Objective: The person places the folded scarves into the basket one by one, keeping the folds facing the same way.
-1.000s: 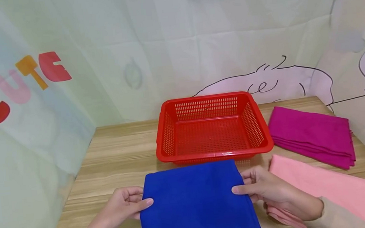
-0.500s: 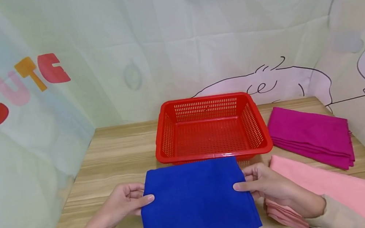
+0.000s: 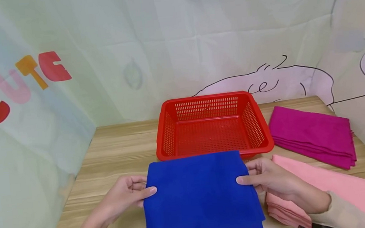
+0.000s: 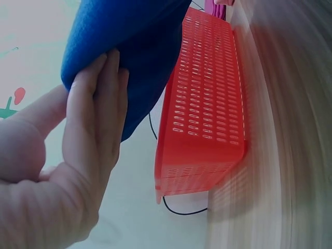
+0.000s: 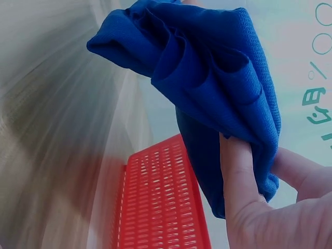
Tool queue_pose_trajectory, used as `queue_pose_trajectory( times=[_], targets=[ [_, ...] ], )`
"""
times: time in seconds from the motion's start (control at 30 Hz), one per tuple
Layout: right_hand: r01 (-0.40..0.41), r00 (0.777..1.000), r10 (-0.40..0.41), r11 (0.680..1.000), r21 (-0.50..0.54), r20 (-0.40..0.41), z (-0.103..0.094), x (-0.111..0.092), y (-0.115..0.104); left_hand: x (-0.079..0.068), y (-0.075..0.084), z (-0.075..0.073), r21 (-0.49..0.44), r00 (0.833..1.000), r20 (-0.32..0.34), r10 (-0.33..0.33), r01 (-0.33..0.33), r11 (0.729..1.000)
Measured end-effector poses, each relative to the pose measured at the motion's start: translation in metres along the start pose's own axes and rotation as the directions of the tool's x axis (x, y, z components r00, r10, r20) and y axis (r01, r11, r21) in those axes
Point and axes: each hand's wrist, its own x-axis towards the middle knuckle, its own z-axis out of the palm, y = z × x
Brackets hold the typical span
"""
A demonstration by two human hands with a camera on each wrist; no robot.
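Two-handed pinch on a folded blue cloth [image 3: 200,196], with left hand [image 3: 129,192] at its left edge and right hand [image 3: 269,179] at its right edge. In both, thumb on the top face and fingers underneath, closed to the thickness of the fabric; in the left wrist view, long fingers nearly straight along the underside.

Held above the wood-grain tabletop [image 3: 122,141], roughly level on top, tilted a little, between the two hands. Smooth and flat across the top face; several layers stacked below, bunched into loose loops in the right wrist view, with uneven lower layers drooping along the near edge.

Just beyond its far edge, a red perforated plastic basket [image 3: 209,137], near rim partly covered from the head view; contact between the two impossible to tell. Farther right, beside the basket, a folded magenta cloth [image 3: 311,134]; nearer, a folded pink cloth [image 3: 338,190], partly behind the right wrist. To the left, open tabletop between left hand and printed backdrop [image 3: 177,63], with more beside the basket.
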Motion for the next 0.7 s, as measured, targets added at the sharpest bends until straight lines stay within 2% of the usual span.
queue_pose_trajectory(
  times=[0.7],
  targets=[
    [0.003,1.000,-0.003,0.999,-0.039,0.008,-0.012,-0.001,-0.022,0.013,0.020,0.000,0.025,1.000,-0.028,0.010,-0.010,1.000]
  ],
)
